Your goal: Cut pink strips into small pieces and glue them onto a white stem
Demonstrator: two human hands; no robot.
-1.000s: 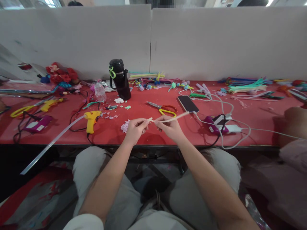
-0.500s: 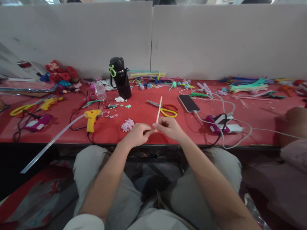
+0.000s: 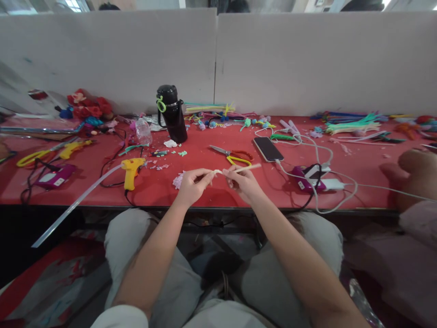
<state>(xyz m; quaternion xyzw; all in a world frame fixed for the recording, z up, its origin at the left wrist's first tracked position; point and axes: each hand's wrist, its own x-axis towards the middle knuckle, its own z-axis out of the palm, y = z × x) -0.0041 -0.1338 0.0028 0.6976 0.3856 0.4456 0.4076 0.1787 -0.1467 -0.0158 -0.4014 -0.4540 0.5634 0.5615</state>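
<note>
A cream pipe cleaner (image 3: pixel 251 167) runs between my two hands, its long straight part pointing right over the scissors' handles. My left hand (image 3: pixel 194 183) pinches its left end, where a short curved bit shows between the fingertips. Closed on it from the other side is my right hand (image 3: pixel 241 181), thumb against forefinger. Just behind lie scissors (image 3: pixel 241 157) with red and yellow handles. A heap of lilac fuzzy pieces (image 3: pixel 178 180) sits partly hidden by my left hand.
A yellow glue gun (image 3: pixel 132 172) with a long glue stick lies left. A black bottle (image 3: pixel 173 116) stands behind. Rightward are a phone (image 3: pixel 268 149), a purple power block (image 3: pixel 303 180) with cables, and colourful pipe cleaners (image 3: pixel 357 124). Another person's arm (image 3: pixel 414 173) rests far right.
The pipe cleaner has swung from nearly upright to lying almost level toward the right. Both hands have risen slightly away from the table's front edge, and the fingertips are a bit farther apart.
</note>
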